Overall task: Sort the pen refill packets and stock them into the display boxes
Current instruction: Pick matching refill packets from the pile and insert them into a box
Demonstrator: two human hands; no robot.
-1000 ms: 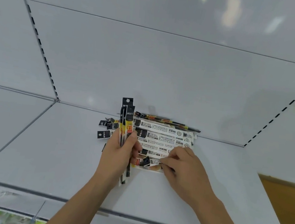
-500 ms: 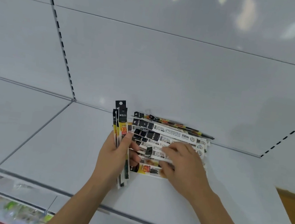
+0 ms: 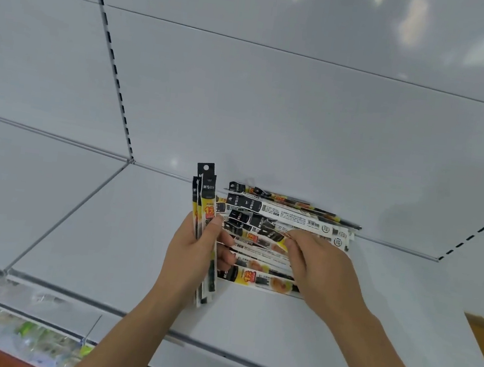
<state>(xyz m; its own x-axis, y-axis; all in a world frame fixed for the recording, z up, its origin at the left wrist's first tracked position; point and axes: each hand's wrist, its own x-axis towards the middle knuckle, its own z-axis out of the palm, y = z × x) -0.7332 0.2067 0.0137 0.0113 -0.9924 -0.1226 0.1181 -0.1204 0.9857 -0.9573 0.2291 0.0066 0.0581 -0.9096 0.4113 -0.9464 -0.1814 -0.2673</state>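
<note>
White shelf, bare metal under our wrists. Nearest us, our left hand curls its fingers and thumb round a small sorted bundle of refill packets, held upright, tops standing above the fingertips. Just right of it, our right hand pinches the end of one packet between thumb and fingertips. Beyond and beneath those fingers lies the loose pile, mixed, reaching the back panel. We judge sorting as early: few packets gathered, most left. No display boxes in view, so nothing stocked that we can see.
</note>
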